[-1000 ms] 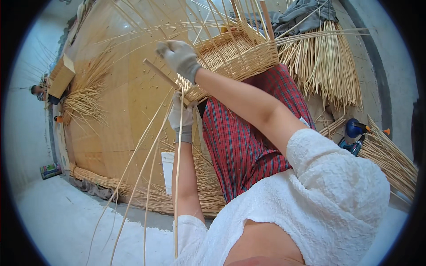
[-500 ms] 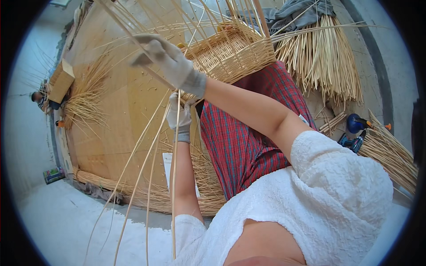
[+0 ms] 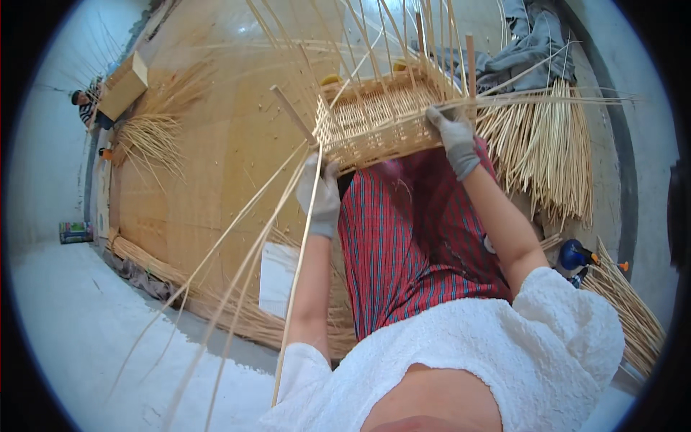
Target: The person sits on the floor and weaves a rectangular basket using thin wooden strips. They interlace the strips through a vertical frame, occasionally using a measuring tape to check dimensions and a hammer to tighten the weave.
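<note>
A half-woven wicker basket (image 3: 381,140) rests over my lap, on the red plaid cloth (image 3: 403,237) covering my legs. Many upright canes rise from its walls. My left hand (image 3: 319,194), in a pale work glove, is closed on the near left corner. Several long loose canes (image 3: 297,281) trail from that corner toward me. Beside it a flat wooden stick (image 3: 294,115) leans outward. My gloved right hand (image 3: 455,140) grips the near right corner of the rim, its fingertips partly hidden. Another wooden stick (image 3: 471,65) stands upright close by.
A thick cane bundle (image 3: 551,151) lies right of the basket under grey cloth (image 3: 533,47). Blue tool-like object (image 3: 576,253) and more canes (image 3: 626,309) lie lower right. At far left a person (image 3: 83,104) is near a box (image 3: 124,86) and canes (image 3: 151,140). White sheet (image 3: 279,277) lies by my left arm.
My right hand has left the left side and moved across to the basket's right corner. The basket has shifted slightly right and turned more level. My left hand stays at the left corner.
</note>
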Demonstrator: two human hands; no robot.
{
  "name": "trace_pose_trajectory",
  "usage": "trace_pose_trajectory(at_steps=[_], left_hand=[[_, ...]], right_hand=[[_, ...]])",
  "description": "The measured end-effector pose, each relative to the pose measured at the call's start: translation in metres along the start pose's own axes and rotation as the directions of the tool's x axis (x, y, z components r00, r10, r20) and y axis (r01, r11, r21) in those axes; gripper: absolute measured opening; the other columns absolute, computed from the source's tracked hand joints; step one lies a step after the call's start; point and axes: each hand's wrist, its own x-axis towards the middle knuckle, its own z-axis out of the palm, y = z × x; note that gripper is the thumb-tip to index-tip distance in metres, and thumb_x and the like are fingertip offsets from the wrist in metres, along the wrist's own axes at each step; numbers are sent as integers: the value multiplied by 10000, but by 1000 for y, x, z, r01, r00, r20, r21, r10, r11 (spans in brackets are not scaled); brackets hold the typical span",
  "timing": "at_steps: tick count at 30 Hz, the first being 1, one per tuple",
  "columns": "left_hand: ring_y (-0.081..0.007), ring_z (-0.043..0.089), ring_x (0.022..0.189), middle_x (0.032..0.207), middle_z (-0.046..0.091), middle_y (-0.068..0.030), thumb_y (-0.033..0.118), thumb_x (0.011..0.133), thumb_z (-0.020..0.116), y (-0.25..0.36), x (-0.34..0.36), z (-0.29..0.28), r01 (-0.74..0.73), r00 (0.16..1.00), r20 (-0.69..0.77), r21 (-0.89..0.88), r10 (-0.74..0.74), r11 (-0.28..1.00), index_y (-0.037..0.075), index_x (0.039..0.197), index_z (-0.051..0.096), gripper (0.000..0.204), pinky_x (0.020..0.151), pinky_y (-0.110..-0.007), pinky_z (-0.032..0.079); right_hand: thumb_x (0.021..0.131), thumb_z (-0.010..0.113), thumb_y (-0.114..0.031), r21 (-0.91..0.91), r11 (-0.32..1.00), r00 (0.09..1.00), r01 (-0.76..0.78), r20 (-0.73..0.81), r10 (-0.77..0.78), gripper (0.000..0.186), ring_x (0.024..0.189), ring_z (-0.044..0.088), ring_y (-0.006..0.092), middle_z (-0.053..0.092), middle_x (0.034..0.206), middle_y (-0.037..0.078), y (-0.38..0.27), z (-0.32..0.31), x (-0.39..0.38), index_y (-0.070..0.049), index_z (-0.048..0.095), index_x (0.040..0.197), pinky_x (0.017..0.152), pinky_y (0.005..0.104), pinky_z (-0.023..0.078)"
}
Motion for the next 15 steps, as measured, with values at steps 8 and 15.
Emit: trace_pose_trajectory(at_steps=[8,15], left_hand=[[-209,681,665,973,693,-106,124,968,681,31,68,42,668,725,554,-424,-408,612,50,1177,555,256,535,-321,585],[-212,703,621,894,677,-81,219,1028,622,40,68,60,755,612,548,-620,-570,215,60,1047,567,169,484,-331,591]], right_hand=[[924,760,-125,-60,963,965,263,5,-263,180,781,661,105,709,949,7,2,25,-6,-74,686,1080,692,261,552],[972,545,9,-439,228,460,869,547,-699,546,879,689,167,722,1060,80,-79,185,20,-102,439,1496,785,330,568]])
